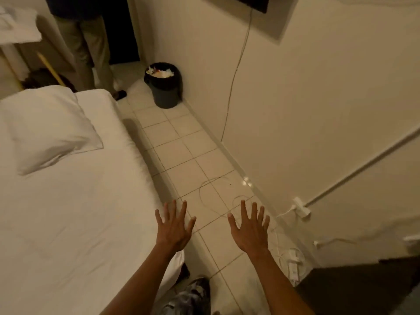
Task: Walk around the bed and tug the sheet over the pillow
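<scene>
Holding out the left hand (173,226) and the right hand (249,228) low in the frame, fingers (174,209) straight and spread, gripping nothing and touching nothing. Hovering with the left hand over the right edge of the bed (75,212), which is filling the left half of the frame, and with the right hand over the tiled floor (188,155) at centre. Lying nearest the hands, a white sheet (95,223) stretched across the bed, lightly creased; likely light, soft and limp, apt to slide and bunch, so probably best taken at the loose edge or corner hanging by the left forearm at lower centre. Resting at the left of the frame, a white pillow (48,128), plump and probably light and squashy, easiest pinched at a corner or seam. Trailing across the floor just above the hands, a thin pale cable (212,196), running on toward a plug (301,209) on the wall (318,110) at the right. Standing at upper centre against the wall, a dark waste bin (164,85) filled with crumpled paper. Standing at the upper left, a person's trousered legs (88,51), beside a yellow handle (50,69) leaning there. Glowing dim and warm, the light throughout; narrow, the floor strip between bed and wall.
</scene>
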Motion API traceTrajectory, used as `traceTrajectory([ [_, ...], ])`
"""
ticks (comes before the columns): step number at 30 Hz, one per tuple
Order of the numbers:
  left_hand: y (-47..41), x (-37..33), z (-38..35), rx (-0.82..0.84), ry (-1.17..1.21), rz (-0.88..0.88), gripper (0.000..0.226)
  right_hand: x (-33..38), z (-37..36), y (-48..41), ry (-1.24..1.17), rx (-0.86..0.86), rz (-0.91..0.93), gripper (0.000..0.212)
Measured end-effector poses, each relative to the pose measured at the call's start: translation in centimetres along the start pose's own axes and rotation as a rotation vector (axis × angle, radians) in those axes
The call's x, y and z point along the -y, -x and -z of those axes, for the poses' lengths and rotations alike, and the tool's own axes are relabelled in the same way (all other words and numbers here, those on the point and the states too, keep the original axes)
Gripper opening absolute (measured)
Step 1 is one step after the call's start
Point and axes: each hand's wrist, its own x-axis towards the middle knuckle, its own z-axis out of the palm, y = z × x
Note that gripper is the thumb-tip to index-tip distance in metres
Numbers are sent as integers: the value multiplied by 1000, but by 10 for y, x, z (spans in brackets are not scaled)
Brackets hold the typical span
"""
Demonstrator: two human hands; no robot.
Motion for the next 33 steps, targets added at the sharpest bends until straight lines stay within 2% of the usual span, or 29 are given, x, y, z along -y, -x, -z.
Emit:
traceTrajectory([
  [4, -59, -7, 11, -20, 24, 141, 78, 14, 21, -84, 32, 6, 120, 81],
  [9, -147, -14, 31, -31, 88, 257, 68, 43, 42, -187, 85, 12, 256, 102],
  [15, -241, -6, 81, -77, 164, 353, 67, 98, 71, -301, 120, 9, 377, 93],
  [18, -273, 0, 104, -86, 180, 407, 67, 127, 78, -345, 122, 72, 425, 85],
  [22, -327, 18, 125, -82, 195, 507, 67, 174, 84, -418, 154, 98, 526, 90],
  [25, -368, 35, 142, -92, 203, 584, 70, 211, 93, -477, 193, 114, 605, 101],
  [28, -412, 50, 174, -140, 261, 681, 71, 257, 108, -533, 198, 133, 681, 95],
  [33, -469, 73, 210, -234, 308, 758, 87, 344, 121, -607, 270, 194, 782, 87],
])
